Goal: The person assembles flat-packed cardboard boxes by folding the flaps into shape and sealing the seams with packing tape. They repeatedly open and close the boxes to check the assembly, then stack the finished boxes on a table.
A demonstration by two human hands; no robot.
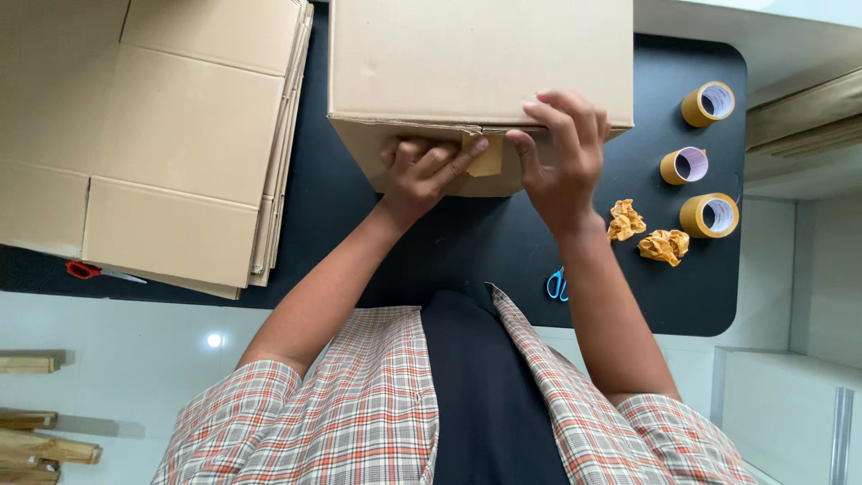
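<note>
The black table (503,242) carried everything, and the assembled cardboard box (480,63) standing at its middle serves as the landmark here. To the left of the box lay a tall stack of flattened cardboard sheets (153,135), kept flat and squared up, apparently so the next one could be lifted off easily. The box itself sat right at the person's chest, near edge toward them, which put its front seam within easy reach of both hands.

On that near face, the left hand (422,175) pressed its fingers flat against the cardboard beside a short tan tape strip (489,157), not closed around anything. The right hand (561,148) hooked over the top edge of the box, thumb on the front and fingers on the lid, pinching the box edge just beside the strip; it seemed to steady the flap while the tape was smoothed down.

Right of the box stood three rolls of tan tape (708,103), well apart from it. Nearer the right forearm lay two crumpled tape wads (664,245). Below the box, blue-handled scissors (558,284) peeked out beside that forearm. Far left, under the stack, rested a red-handled cutter (85,269).
</note>
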